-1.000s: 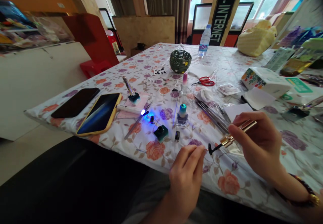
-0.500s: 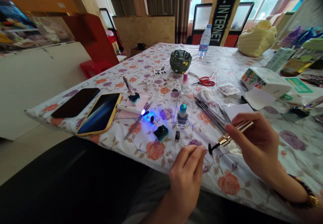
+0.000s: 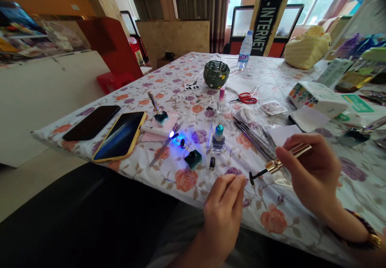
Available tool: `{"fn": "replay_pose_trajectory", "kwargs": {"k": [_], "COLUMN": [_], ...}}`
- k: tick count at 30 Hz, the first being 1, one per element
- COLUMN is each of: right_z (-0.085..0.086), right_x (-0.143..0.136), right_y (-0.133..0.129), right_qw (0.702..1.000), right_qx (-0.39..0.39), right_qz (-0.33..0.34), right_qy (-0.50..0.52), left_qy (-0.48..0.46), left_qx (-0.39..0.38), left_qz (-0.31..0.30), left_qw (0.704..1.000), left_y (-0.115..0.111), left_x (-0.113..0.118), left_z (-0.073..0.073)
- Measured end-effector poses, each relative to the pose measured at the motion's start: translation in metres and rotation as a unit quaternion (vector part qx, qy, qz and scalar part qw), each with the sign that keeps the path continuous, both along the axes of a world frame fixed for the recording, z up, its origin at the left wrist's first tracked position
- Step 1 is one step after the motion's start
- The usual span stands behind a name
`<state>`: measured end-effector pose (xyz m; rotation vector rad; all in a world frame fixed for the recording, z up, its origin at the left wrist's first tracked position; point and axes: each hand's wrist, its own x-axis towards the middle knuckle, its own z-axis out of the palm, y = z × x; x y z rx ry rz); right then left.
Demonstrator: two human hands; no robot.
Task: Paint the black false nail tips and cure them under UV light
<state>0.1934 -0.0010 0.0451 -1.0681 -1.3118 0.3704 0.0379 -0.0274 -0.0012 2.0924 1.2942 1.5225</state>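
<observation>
My left hand (image 3: 224,203) is closed in a pinch on a thin stem with a small black oval piece (image 3: 251,178) at its end. My right hand (image 3: 313,175) grips the gold cap of a nail polish brush (image 3: 274,165); the dark brush tip touches the black piece. An uncapped dark green polish bottle (image 3: 193,160) stands left of my hands. Beside it are a small dark shiny piece (image 3: 212,163) and a polish bottle with a teal cap (image 3: 218,139). A white pen-shaped lamp (image 3: 157,131) casts blue light on another dark piece (image 3: 182,143).
Two phones lie at the left, one black (image 3: 92,123), one in a yellow case (image 3: 120,137). Further back are a capped polish bottle (image 3: 161,117), a woven basket (image 3: 216,75), red-handled scissors (image 3: 247,98) and a water bottle (image 3: 245,50). Tweezers (image 3: 251,137) and a tissue pack (image 3: 358,106) are at right.
My right hand has drawn slightly to the right with the brush, showing more of its dark stem. My left hand stays nearly still with the black piece.
</observation>
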Motion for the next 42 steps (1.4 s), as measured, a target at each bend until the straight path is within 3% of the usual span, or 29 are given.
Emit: {"fn": "replay_pose_trajectory", "kwargs": {"k": [4,18,22,26,31,36,42], "right_z": [0.0005,0.0006,0.0006,-0.0005,-0.0008,-0.0001,-0.0017], "right_x": [-0.0007,-0.0008,-0.0015,-0.0009,-0.0013,-0.0016,-0.0004], "right_y": [-0.0014,-0.0013,-0.0017,-0.0013,-0.0026,-0.0031,-0.0026], "right_qw": [0.999,1.0,1.0,1.0,0.999,1.0,0.999], "right_qx": [-0.018,0.003,-0.004,0.01,-0.004,0.014,0.01], "right_qz": [0.022,-0.017,0.009,-0.018,0.017,-0.017,-0.001], "right_qy": [-0.028,-0.004,-0.019,-0.015,-0.038,-0.021,-0.042], "left_qy": [0.0,0.002,0.002,0.003,-0.001,-0.003,-0.004], "left_qx": [0.002,0.002,0.001,-0.004,0.002,0.002,-0.006], "left_qz": [-0.002,0.006,0.0,0.001,-0.001,-0.001,-0.003], "left_qw": [1.0,1.0,1.0,1.0,1.0,1.0,1.0], "left_y": [0.0005,0.0004,0.0005,0.0005,0.0004,0.0003,0.0002], "left_x": [-0.0001,0.0001,0.0001,0.0005,0.0007,0.0008,0.0006], "left_z": [0.0,-0.001,-0.0002,-0.0001,-0.0016,-0.0009,0.0006]}}
